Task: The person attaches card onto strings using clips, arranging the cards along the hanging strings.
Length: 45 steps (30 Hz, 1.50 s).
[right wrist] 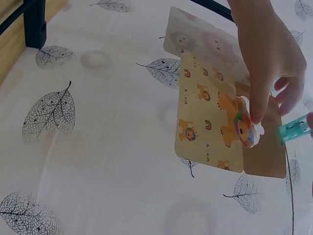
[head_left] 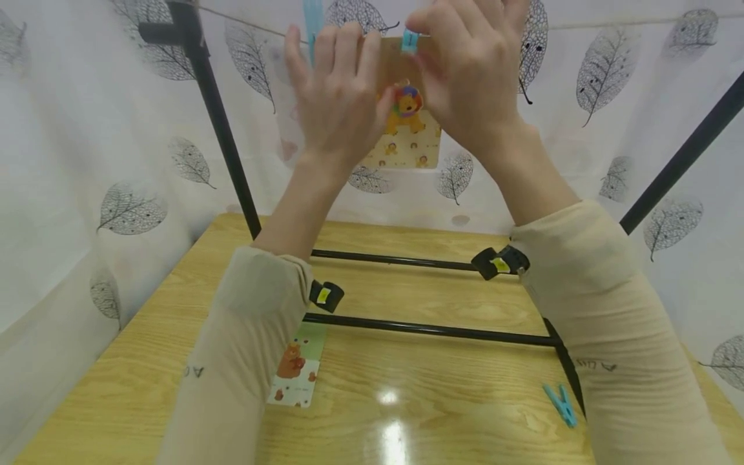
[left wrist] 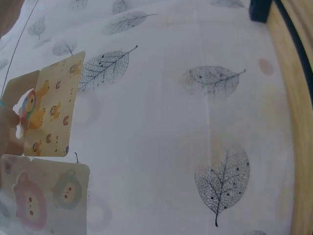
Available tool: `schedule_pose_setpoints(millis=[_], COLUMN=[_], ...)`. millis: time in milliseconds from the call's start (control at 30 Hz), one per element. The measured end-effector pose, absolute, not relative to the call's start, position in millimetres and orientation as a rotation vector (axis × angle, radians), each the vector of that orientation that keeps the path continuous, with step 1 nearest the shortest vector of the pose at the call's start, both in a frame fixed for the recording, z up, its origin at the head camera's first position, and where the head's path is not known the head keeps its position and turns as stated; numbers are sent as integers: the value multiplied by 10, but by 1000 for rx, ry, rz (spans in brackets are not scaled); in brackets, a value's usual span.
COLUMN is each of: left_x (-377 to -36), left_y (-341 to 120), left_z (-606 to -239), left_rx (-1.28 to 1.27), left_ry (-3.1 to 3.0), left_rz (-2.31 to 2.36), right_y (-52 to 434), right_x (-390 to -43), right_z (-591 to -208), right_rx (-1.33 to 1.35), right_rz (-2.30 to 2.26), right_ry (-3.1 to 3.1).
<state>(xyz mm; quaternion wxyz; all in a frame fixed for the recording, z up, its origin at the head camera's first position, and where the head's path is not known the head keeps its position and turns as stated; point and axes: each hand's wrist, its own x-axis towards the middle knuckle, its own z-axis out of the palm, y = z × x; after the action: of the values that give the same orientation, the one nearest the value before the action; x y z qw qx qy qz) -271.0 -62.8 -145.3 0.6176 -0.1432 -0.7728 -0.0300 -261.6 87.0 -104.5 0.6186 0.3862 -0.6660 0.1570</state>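
Note:
A lion card (head_left: 407, 139), yellowish below and brown above, hangs at the string. My left hand (head_left: 340, 84) holds it near the top, its thumb over the front by the raised lion figure (right wrist: 244, 127). My right hand (head_left: 473, 64) pinches a blue clothespin (head_left: 409, 41) at the card's top edge; in the right wrist view this clothespin (right wrist: 294, 129) meets the edge beside the string. A paler card with pink and grey animal faces (left wrist: 49, 196) hangs next to the lion card. Another blue clothespin (head_left: 312, 22) stands up behind my left fingers.
The string (head_left: 610, 24) runs across a black frame (head_left: 217, 110), whose lower bars (head_left: 430, 329) cross the wooden table (head_left: 442, 381). A bear card (head_left: 299, 368) lies beside my left forearm, partly hidden. A loose blue clothespin (head_left: 562, 405) lies at the right. Leaf-printed cloth (head_left: 134, 206) hangs behind.

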Motion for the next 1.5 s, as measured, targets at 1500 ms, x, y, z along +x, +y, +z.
schedule_pose_setpoints(millis=[1500], left_x=[-2774], left_y=[-520], left_z=[-1516], left_rx=[-308], left_ry=[-1797], left_rz=[2], right_y=[1061], right_x=[-2645], right_z=[-841], right_rx=[885], right_rz=[328], right_ry=[-1703])
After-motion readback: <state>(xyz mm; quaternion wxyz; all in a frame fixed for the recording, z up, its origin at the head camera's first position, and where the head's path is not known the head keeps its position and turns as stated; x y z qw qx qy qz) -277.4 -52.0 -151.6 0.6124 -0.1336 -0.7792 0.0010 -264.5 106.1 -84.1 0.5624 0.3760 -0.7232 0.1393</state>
